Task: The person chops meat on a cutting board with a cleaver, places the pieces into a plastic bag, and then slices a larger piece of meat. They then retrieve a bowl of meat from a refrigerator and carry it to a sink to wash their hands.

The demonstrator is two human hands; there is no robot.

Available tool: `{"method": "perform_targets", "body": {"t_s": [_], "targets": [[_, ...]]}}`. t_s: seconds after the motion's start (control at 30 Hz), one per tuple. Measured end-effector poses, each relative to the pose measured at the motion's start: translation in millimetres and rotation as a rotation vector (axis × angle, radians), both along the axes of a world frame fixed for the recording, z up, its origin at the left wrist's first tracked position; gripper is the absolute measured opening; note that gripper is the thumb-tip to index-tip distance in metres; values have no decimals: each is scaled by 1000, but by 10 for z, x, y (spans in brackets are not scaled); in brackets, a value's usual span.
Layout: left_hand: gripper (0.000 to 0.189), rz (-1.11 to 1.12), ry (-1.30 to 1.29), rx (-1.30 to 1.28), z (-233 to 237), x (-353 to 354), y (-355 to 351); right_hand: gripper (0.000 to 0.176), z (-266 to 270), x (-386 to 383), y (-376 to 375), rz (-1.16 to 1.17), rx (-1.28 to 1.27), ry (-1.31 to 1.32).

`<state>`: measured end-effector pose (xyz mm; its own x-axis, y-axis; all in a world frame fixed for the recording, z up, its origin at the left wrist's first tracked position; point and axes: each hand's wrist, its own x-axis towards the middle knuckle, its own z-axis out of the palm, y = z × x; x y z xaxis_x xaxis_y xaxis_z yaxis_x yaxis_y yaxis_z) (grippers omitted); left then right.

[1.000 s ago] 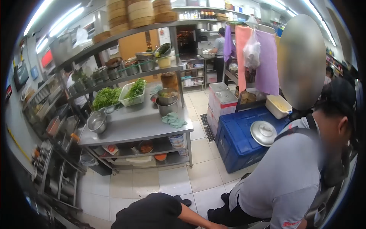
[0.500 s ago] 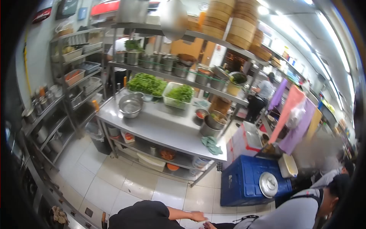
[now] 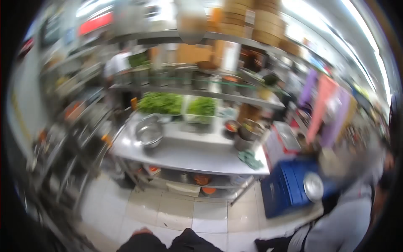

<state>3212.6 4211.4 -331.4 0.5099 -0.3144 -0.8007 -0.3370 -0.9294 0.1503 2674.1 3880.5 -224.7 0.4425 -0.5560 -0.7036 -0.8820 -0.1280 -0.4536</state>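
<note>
Two dark-clothed shapes of my own body stand at the bottom edge. A small blurred patch of skin, seemingly my left hand [image 3: 143, 231], shows at the top of the left shape; its fingers and anything in them cannot be made out. My right hand is not in view. Beyond the floor, a steel table [image 3: 193, 157] carries a metal bowl [image 3: 149, 131], leafy greens [image 3: 160, 103], a white basket of greens [image 3: 201, 107], a steel pot [image 3: 243, 140] and a green cloth [image 3: 250, 159].
A person in a light top [image 3: 346, 216] is at the lower right, beside a blue container [image 3: 279, 189] with a round metal lid [image 3: 313, 187]. Shelving [image 3: 63, 143] lines the left. Pots and bamboo steamers [image 3: 235, 19] fill shelves above the table. Tiled floor [image 3: 210, 216] lies in front.
The view has turned and blurred, with the table now further right. The bare forearm and hand stretched toward the person at the lower right have left that place.
</note>
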Motion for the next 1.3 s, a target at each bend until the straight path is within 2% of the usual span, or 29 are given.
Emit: {"method": "perform_targets", "body": {"t_s": [0.03, 0.07, 0.1, 0.13, 0.17, 0.2, 0.23, 0.27, 0.33, 0.37, 0.43, 0.47, 0.53, 0.57, 0.6, 0.63, 0.67, 0.7, 0.73, 0.8, 0.87, 0.93, 1.07, 1.23, 1.27, 1.3], "targets": [[32, 38, 33, -44, 100, 67, -106, 62, -197, -9, 213, -51, 12, -88], [31, 97, 91, -111, 180, 75, -361, 60, -498, -76, 404, -182, 32, -402], [31, 209, 185, -176, 279, 58, -598, 59, -681, -81, 632, -360, 11, -874], [30, 271, 261, -219, 353, -27, -834, 55, -921, 63, 664, 81, -226, -70], [30, 279, 320, -234, 450, -152, -1058, 42, -1174, 94, 724, 107, -202, 156], [29, 245, 371, -227, 502, -294, -1242, 52, -91, 320, 809, -195, -93, 96], [29, 185, 410, -202, 536, -420, -1357, 33, -143, 358, 938, -350, -207, 80], [28, 103, 431, -174, 610, -509, -1513, 34, 328, 384, 995, -627, -38, 43], [28, -86, 439, -131, 754, -602, -1865, 42, 462, 404, 1141, -935, -85, 1], [27, -169, 441, -124, 868, -719, -2102, 42, 474, 390, 1161, -974, -75, -8], [27, -298, 420, -124, 1169, -997, -2577, 41, 532, 268, 1051, -1319, -342, -340], [27, -315, 412, -124, 1324, -1083, -2688, 41, 612, 240, 965, -1335, -343, -349], [25, -377, 339, -195, 1604, -1379, -3108, 42, 870, 30, 695, -1488, -546, -426], [30, -419, 313, -162, 1597, -1432, -3255, 42, 969, -60, 584, -1501, -547, -443], [30, -432, 297, -167, 1550, -1436, -3349, 43, 1035, -167, 469, -1481, -655, -449], [30, -462, 374, -121, 1544, -1403, -3408, 44, 1081, -234, 381, -1459, -762, -456], [31, -493, 448, -74, 1547, -1392, -3522, 44, 1107, -275, 309, -1474, -764, -476], [32, -546, 353, -18, 1721, -1550, -3520, 48, 1141, -305, 227, -1432, -821, -535], [24, -545, 261, 60, 1760, -1680, -3534, 52, 1213, -358, 167, -1383, -880, -589], [24, -560, 247, 88, 1777, -1792, -3445, 71, 1563, -458, 108, -1275, -956, -648], [25, -569, 270, 101, 1806, -1908, -3319, 83, 1878, -561, -5, -1327, -860, -840], [25, -570, 287, 109, 1864, -2029, -3188, 88, 1981, -732, -205, -1347, -837, -889], [27, -545, 298, 128, 2070, -2170, -2985, 99, 1848, -815, -448, -1361, -876, -929], [29, -552, 341, 85, 2246, -2348, -2781, 83, 1810, -650, -189, -1204, -743, -941], [29, -635, 364, 53, 2305, -2365, -2782, 77, 1770, -607, -152, -1126, -714, -913], [30, -896, 351, -33, 2470, -2465, -2750, 67, 1745, -571, -157, -1099, -639, -930]]}}
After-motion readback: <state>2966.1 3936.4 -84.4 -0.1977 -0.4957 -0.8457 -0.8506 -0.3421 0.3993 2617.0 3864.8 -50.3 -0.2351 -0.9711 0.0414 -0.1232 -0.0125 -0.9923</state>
